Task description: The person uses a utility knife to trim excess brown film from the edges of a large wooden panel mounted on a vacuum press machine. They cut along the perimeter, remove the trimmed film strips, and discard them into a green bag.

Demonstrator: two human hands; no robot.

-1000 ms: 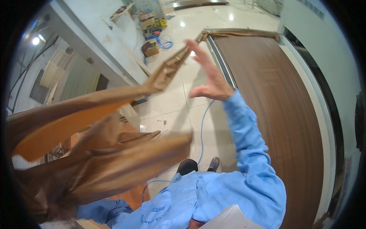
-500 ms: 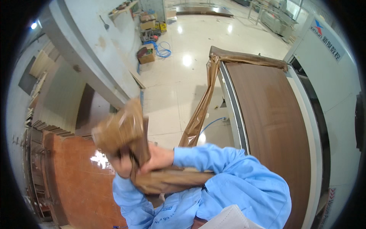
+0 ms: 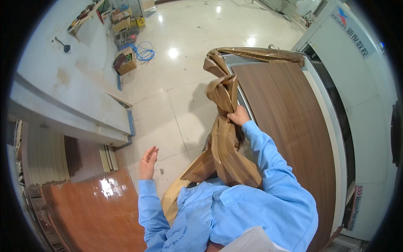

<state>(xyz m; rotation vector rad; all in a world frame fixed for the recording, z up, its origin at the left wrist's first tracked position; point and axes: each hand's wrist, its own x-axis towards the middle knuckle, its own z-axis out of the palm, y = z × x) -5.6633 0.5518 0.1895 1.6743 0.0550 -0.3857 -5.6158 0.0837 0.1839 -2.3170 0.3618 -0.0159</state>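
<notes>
A brown, glossy wood-grain film (image 3: pixel 230 155) hangs bunched and folded in front of my body. My right hand (image 3: pixel 239 116) grips it at a gathered spot, beside the edge of the machine bed. Over the floor to the left, my left hand (image 3: pixel 149 161) is raised, its fingers out and nothing in it. From the held bunch the film runs up toward the bed's far left corner, and its lower part spreads down against my blue shirt. A flat brown wood-grain panel or sheet (image 3: pixel 289 122) covers the bed to my right.
More crumpled film (image 3: pixel 264 53) lies along the bed's far edge. A tall white machine housing (image 3: pixel 365 105) stands at the right. Cardboard boxes (image 3: pixel 127 63) and a coiled blue hose (image 3: pixel 145 53) sit by the left wall. Stacked boards (image 3: pixel 46 153) lean beyond the wall's corner.
My left hand has come away from the film and moved apart. My right hand has swung to the right, carrying the bunched film toward the bed's edge. The view has shifted too.
</notes>
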